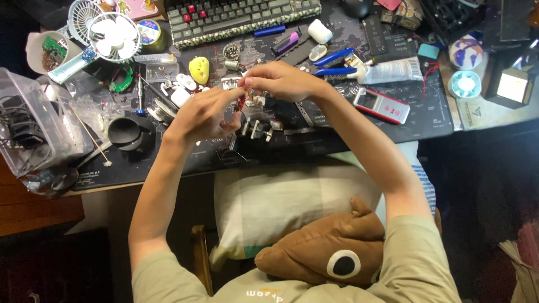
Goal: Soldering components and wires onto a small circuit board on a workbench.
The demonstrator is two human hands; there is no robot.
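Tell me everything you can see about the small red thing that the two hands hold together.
The small red part is thin and short, and mostly hidden, so its kind cannot be told. It sits upright between the fingertips of the left hand and the right hand, which pinch it from both sides. It is held above the dark desk mat, close to small metal pieces lying below.

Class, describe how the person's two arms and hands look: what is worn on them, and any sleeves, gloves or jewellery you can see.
Both arms are bare from shoulder to fingertips. The left hand and right hand wear no gloves, and no watch or rings show. Short sleeves of an olive-green T-shirt cover only the shoulders.
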